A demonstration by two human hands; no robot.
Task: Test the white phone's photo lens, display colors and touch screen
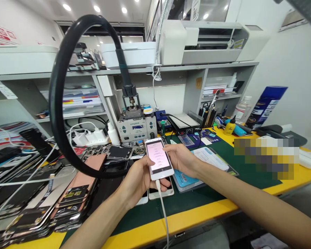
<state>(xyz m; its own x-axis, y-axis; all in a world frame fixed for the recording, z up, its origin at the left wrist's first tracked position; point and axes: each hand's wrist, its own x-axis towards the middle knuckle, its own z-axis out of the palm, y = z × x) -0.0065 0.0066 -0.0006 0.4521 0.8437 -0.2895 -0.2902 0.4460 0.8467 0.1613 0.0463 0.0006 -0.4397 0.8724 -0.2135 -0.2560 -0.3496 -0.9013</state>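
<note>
A white smartphone (158, 159) with a lit pinkish screen is held above the green mat (223, 152). My left hand (137, 180) is wrapped round its lower left side from below. My right hand (180, 159) rests against the phone's right edge, fingers curled toward the screen. A white cable (163, 211) is plugged into the phone's bottom and hangs down over the yellow table edge (197, 218). Beneath the phone lie two more white phones (160, 193) flat on the mat.
Stacks of phone screens and back panels (41, 204) fill the left. A black hose loop (59, 86) arches over a rework station (137, 126). A white power strip (89, 137), a heating plate (184, 122), bottles (242, 109), a blue box (268, 103) and shelves with printers (204, 41) stand behind.
</note>
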